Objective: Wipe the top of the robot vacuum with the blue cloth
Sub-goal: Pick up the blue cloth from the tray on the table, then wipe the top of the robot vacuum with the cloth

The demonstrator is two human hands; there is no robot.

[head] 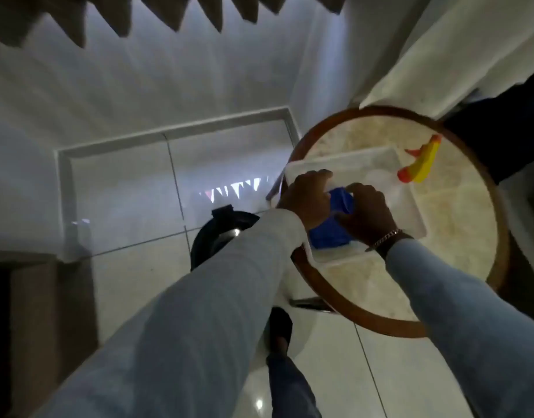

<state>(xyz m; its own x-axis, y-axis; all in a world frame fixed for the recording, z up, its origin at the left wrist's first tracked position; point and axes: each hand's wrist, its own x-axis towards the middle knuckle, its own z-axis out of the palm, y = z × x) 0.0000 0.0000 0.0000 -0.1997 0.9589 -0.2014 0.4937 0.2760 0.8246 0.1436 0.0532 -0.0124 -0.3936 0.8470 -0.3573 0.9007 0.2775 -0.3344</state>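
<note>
The blue cloth [332,230] lies bunched in a white tray [410,212] on a round table. My left hand [305,197] and my right hand [368,212] both grip the cloth from either side, fingers closed on its folds above the tray. The black robot vacuum [217,236] sits on the tiled floor to the left of the table, mostly hidden behind my left sleeve; only its dark rounded edge and a shiny spot show.
The round table [458,254] has a brown rim and a pale marble-like top. A yellow and orange spray bottle [422,161] lies at the tray's far right. White curtains hang behind. My foot [280,330] stands on the glossy tiles below the table.
</note>
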